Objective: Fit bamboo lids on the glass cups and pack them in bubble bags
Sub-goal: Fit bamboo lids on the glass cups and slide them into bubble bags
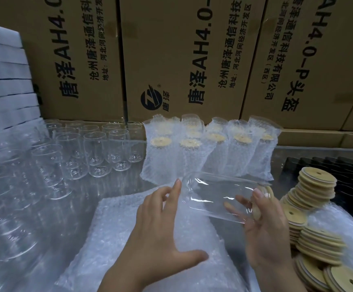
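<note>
A good batch was already done: beyond both hands stood a row of packed cups (209, 152), each lidded and sleeved in bubble wrap. Plenty was left, though. Out past the left hand (158, 224) and off to its side, rows of bare cups (99, 148) waited without lids, and stacks of spare lids (316, 186) sat just to the outside of the right hand (264, 234).

The glass cup (215, 197) in play lay on its side in the air between the two hands. The right hand had its fingers and thumb curled round the mouth end, where a bamboo lid (258, 213) sat against the rim. It was possibly pressed home, but glare on the glass made that hard to call. The left hand was spread, fingers straight and apart, with a fingertip touching the cup's base and the thumb splayed low. Under that left palm lay the pile of flat bubble bags (118, 232), none opened. By my read, lidding this cup was about finished and bagging it came next.
</note>
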